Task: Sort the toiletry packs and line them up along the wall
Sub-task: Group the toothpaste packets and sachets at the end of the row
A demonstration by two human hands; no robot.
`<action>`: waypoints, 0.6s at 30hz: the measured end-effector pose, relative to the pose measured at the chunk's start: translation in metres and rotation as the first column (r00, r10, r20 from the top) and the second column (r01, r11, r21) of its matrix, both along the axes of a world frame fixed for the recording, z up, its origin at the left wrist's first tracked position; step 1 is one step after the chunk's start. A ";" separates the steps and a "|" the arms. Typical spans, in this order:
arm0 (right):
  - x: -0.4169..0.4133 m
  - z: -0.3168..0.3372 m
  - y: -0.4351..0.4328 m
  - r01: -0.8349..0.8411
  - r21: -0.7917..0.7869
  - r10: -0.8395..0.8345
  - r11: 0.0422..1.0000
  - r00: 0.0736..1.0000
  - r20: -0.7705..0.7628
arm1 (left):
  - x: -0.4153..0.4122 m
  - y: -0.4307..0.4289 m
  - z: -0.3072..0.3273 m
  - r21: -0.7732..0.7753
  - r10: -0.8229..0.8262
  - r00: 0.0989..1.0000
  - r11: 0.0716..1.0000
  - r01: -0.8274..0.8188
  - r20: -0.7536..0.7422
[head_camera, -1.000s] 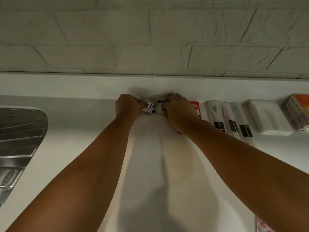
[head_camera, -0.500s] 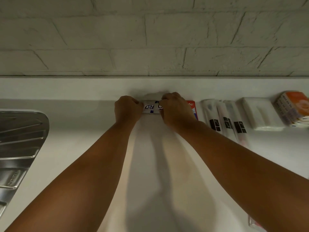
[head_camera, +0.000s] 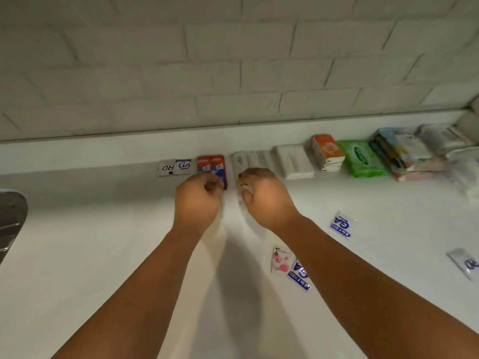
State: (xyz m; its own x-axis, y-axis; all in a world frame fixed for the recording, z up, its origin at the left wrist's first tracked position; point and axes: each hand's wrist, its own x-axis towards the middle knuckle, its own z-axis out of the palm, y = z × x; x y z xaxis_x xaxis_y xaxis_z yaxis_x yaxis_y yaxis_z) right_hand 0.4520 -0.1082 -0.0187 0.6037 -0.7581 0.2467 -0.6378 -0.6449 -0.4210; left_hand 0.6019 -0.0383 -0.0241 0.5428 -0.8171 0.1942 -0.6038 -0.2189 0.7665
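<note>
RD sachet (head_camera: 167, 167) released against wall (head_camera: 233, 73), left hand (head_camera: 198, 200) drawn back, fingers clenched empty, right hand (head_camera: 267, 200) drawn back, grasp unclear

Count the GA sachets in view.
3. Wall-row GA sachet left of the red boxes; loose GA sachet right of the right forearm; third GA sachet partly hidden by that forearm. Arms may hide more.

Assorted toiletry packs (head_camera: 295, 161) rowed flat against wall (head_camera: 233, 73); four sachets (head_camera: 341, 226) loose nearer
</note>
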 end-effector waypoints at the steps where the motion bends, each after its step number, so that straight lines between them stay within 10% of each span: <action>1: -0.017 -0.001 0.004 0.018 0.026 -0.018 1.000 1.000 0.001 | -0.014 0.006 0.001 0.005 -0.029 0.999 1.000 0.029 -0.034; 18: -0.174 -0.045 0.078 0.290 0.289 -0.227 0.912 0.946 -0.231 | -0.172 0.056 -0.029 0.431 -0.425 0.898 0.835 0.342 0.113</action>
